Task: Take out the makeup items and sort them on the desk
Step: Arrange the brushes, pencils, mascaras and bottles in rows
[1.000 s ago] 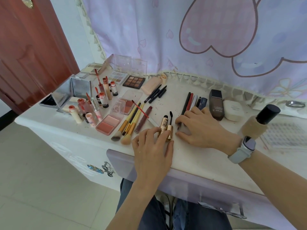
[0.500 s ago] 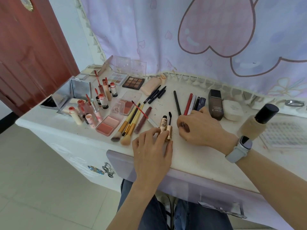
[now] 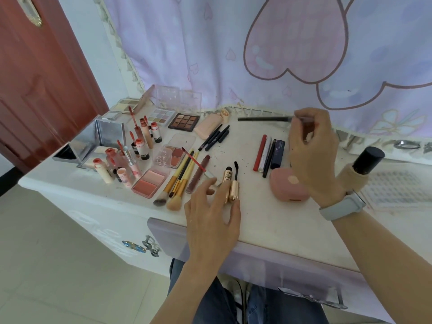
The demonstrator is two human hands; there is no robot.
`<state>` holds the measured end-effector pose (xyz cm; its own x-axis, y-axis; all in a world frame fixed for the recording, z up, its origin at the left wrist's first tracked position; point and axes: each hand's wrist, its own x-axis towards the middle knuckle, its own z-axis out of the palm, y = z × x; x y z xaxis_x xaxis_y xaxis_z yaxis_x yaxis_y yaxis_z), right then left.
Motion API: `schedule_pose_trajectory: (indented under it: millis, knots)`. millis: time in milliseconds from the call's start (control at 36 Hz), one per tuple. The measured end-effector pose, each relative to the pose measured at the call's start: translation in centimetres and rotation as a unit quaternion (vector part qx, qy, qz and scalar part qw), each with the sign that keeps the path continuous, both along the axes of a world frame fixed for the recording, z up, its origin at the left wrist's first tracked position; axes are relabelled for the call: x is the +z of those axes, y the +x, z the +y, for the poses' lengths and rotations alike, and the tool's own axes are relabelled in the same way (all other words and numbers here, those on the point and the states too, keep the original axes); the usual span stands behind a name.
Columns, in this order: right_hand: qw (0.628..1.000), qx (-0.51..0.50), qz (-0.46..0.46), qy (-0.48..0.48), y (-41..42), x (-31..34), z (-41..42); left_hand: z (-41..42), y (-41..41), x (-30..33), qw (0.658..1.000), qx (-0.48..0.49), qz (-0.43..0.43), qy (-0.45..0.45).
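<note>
The right hand point(image 3: 312, 148) is raised above the back of the white desk point(image 3: 268, 220), its fingers curled and pinching the near end of a thin black pencil point(image 3: 264, 118). The pencil lies level in the air, pointing left in front of the curtain point(image 3: 187, 54). A pale watch point(image 3: 342, 205) sits on the right wrist.

The left hand point(image 3: 210, 218) rests at the front edge of the desk with fingers loosely spread. Its fingertips point(image 3: 236, 203) touch the gold tube point(image 3: 231, 185), which lies beside a black-tipped wand point(image 3: 236, 170).

Just right of the tube lies a pink compact point(image 3: 286, 187), partly hidden by the right wrist. Behind it, a row of pencils point(image 3: 265, 155) lies side by side: red, silver, black and a dark blue tube.

To the left are grouped yellow-handled brushes point(image 3: 180, 181), a blush palette point(image 3: 149, 182), several lip tubes point(image 3: 140, 146) standing upright, and a brown eyeshadow palette point(image 3: 184, 122). A black-capped bottle point(image 3: 364, 163) stands at the right. A red-brown door point(image 3: 35, 90) fills the left side.
</note>
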<state>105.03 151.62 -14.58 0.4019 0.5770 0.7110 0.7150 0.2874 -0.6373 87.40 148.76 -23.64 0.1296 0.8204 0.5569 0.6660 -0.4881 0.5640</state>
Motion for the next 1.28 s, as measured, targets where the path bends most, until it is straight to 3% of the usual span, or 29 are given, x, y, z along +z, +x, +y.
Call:
schedule_pose_trajectory:
  millis: [83, 167, 278, 361, 444, 528, 639, 750, 806, 861, 917, 1000, 1056, 1278]
  knots:
    - [0.989, 0.066, 0.125, 0.042, -0.5, 0.9, -0.1, 0.2, 0.1, 1.1, 0.997, -0.001, -0.073, 0.005]
    - [0.962, 0.118, 0.236, 0.066, -0.9, 1.8, -0.2, 1.0, 0.4, 3.2, 0.994, 0.013, -0.095, 0.051]
    - [0.922, 0.219, 0.320, 0.024, -0.9, 2.4, 0.1, 2.3, 0.7, 6.6, 0.992, 0.048, -0.028, 0.117]
    - [0.887, 0.277, 0.369, -0.009, -0.8, 2.6, 0.3, 3.1, 0.6, 7.8, 0.991, 0.023, 0.019, 0.130]
    - [0.874, 0.281, 0.396, -0.030, -0.9, 2.7, 0.7, 3.2, 0.5, 7.9, 0.990, -0.048, 0.039, 0.124]
    - [0.870, 0.271, 0.409, -0.056, -1.4, 2.6, 1.2, 2.9, 0.4, 7.3, 0.993, -0.057, 0.050, 0.094]
    - [0.859, 0.256, 0.437, -0.078, -2.0, 2.8, 2.3, 2.7, 0.4, 7.8, 0.998, -0.051, 0.004, -0.023]
    - [0.845, 0.257, 0.461, -0.085, -2.4, 2.6, 3.8, 3.4, 0.4, 9.2, 0.976, -0.096, -0.070, -0.184]
    - [0.804, 0.265, 0.529, -0.056, -1.3, 2.8, 4.6, 3.7, -0.6, 9.4, 0.936, -0.129, -0.149, -0.292]
    - [0.765, 0.265, 0.587, -0.015, 0.8, 3.5, 5.3, 3.5, -2.2, 9.2, 0.873, -0.149, -0.237, -0.400]
    - [0.781, 0.263, 0.566, -0.014, 2.2, 3.9, 5.8, 3.4, -3.2, 9.1, 0.849, -0.146, -0.279, -0.425]
    - [0.831, 0.259, 0.489, -0.056, 1.3, 3.5, 6.5, 4.4, -2.8, 9.1, 0.851, -0.136, -0.312, -0.400]
    - [0.840, 0.243, 0.478, -0.081, 0.1, 3.1, 7.0, 5.5, -1.8, 9.2, 0.858, -0.127, -0.303, -0.396]
    - [0.849, 0.150, 0.475, -0.176, 0.7, 0.5, 9.4, 10.8, 1.2, 8.8, 0.941, -0.070, -0.075, -0.323]
